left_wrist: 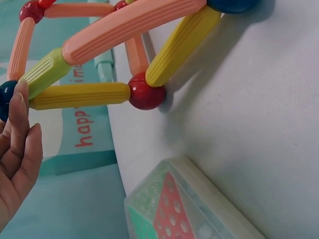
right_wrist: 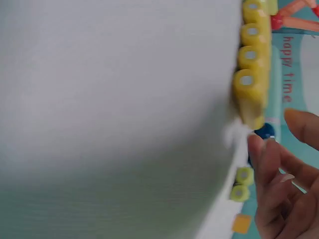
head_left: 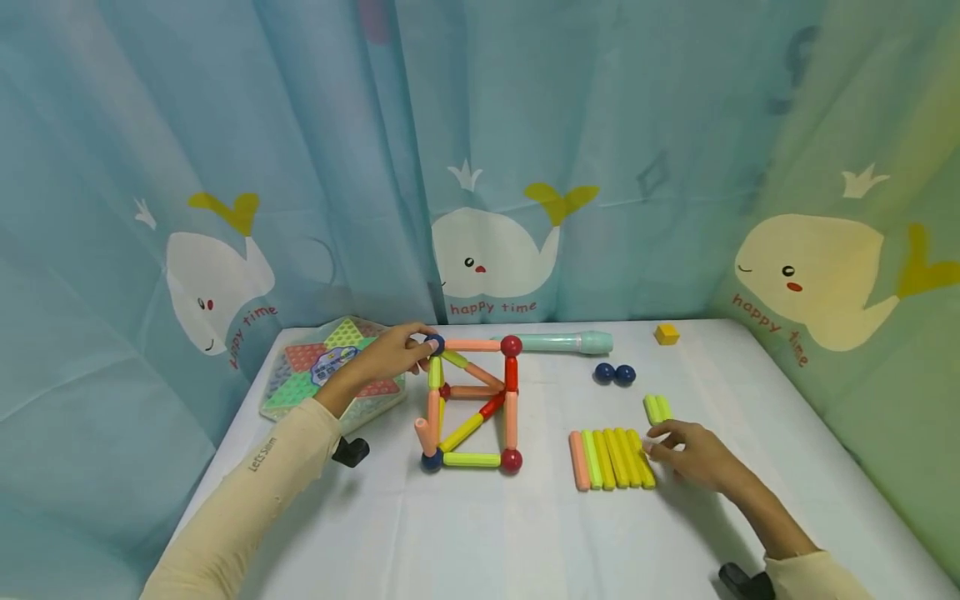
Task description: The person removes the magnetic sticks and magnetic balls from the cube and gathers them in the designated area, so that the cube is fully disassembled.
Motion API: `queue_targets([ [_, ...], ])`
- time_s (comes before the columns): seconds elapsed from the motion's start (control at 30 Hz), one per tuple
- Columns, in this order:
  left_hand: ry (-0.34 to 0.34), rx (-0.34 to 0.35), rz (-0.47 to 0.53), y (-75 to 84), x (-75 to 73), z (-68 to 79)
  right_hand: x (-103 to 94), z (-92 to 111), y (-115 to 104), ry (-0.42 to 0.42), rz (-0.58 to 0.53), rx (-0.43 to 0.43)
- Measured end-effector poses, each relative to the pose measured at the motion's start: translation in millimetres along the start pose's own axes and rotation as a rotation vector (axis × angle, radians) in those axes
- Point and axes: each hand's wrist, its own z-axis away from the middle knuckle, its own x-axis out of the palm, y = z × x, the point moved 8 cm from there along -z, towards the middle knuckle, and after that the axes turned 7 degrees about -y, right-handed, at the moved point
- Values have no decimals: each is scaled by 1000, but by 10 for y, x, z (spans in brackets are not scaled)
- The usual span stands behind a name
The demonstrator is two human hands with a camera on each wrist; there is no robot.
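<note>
A frame of magnetic rods and balls stands upright, with salmon, yellow, green and red rods (head_left: 472, 460) between red balls (head_left: 511, 461) and blue ones. At its top left corner my left hand (head_left: 396, 354) pinches a blue ball (left_wrist: 7, 94) with thumb and fingertips. My right hand (head_left: 693, 454) hovers at the right end of a row of loose rods, mostly yellow (head_left: 617, 458), plus one salmon and one green. Its thumb and fingers are apart with nothing held; the fingertips (right_wrist: 255, 142) are close to the last yellow rod (right_wrist: 249, 84), contact unclear.
Two short green rods (head_left: 657, 408) lie beyond my right hand. Farther back are two blue balls (head_left: 604, 373) and an orange cube (head_left: 667, 334). A mint cylinder (head_left: 566, 342) lies behind the frame. A patterned plastic case (head_left: 300, 392) sits under my left forearm.
</note>
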Motion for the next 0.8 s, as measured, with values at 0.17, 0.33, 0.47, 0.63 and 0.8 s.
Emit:
queue_targets([
  [0.17,8,10,-60,38,-1,31,-76,-12,-427,82,9,-77],
  [0.33,12,18,-82,19,-17,41,193,-209,-1239,41,-4,-216],
  [0.47,8,16,-82,-8,-19,27,612,-385,-1949,-47,-20,-336],
  [0.63,0,24,-52,-33,-29,23,1158,-584,-2600,-110,81,-411],
  [0.8,-8,43,-55,-40,-20,11,1505,-732,-2780,-138,153,-372],
])
